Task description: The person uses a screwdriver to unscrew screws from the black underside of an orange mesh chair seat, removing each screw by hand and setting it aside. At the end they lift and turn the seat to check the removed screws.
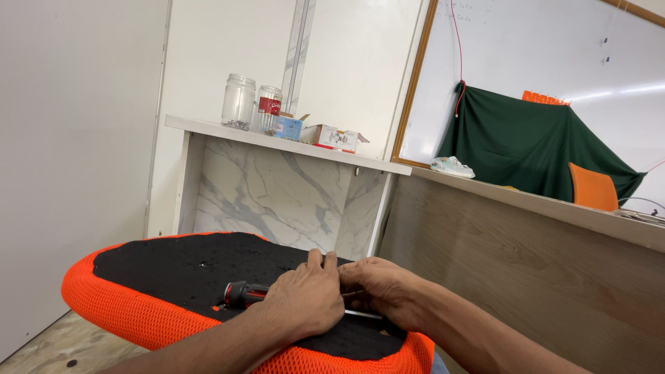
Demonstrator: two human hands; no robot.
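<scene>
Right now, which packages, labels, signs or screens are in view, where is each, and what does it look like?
Small box: on the marble-look shelf, right of the jars; light blue, flap open.
Second box: shelf, further right; white and red, flaps open.
Jar label: on the smaller glass jar; red band.
Whiteboard: right wall; white, wooden frame, faint writing.
No screens.

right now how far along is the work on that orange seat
Done so far: the orange seat lies upside down, its black underside facing up. In hand: the left hand and right hand press together on that underside, over a screwdriver with a black and red handle. Left: nothing is mounted on the underside yet. The hands hide the spot being worked.
</scene>
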